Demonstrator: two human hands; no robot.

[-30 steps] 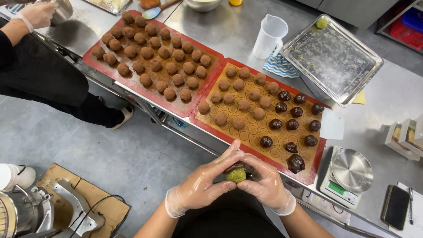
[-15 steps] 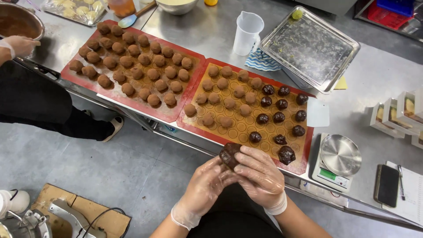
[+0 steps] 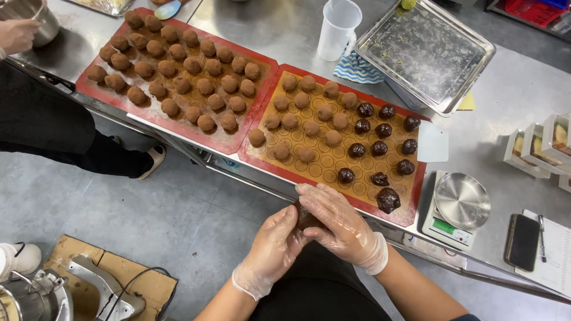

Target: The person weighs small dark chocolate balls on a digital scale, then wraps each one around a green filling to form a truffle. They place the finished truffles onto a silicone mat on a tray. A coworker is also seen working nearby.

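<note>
My left hand and my right hand, both in thin clear gloves, are cupped together around a dark brown dough ball, just in front of the table's edge. Beyond them lies a red-rimmed tray with an orange mat; it carries light brown balls on its left and several dark brown balls on its right. A larger dark lump sits at its near right corner.
A second red tray of light brown balls lies to the left. A plastic jug, striped cloth, metal tray, small scale and phone stand nearby. Another person's hand holds a metal bowl at far left.
A green-centred ball was visible between my hands a second ago; now it is covered by dark dough and my right hand lies over it. The other person's hand stays at the bowl.
</note>
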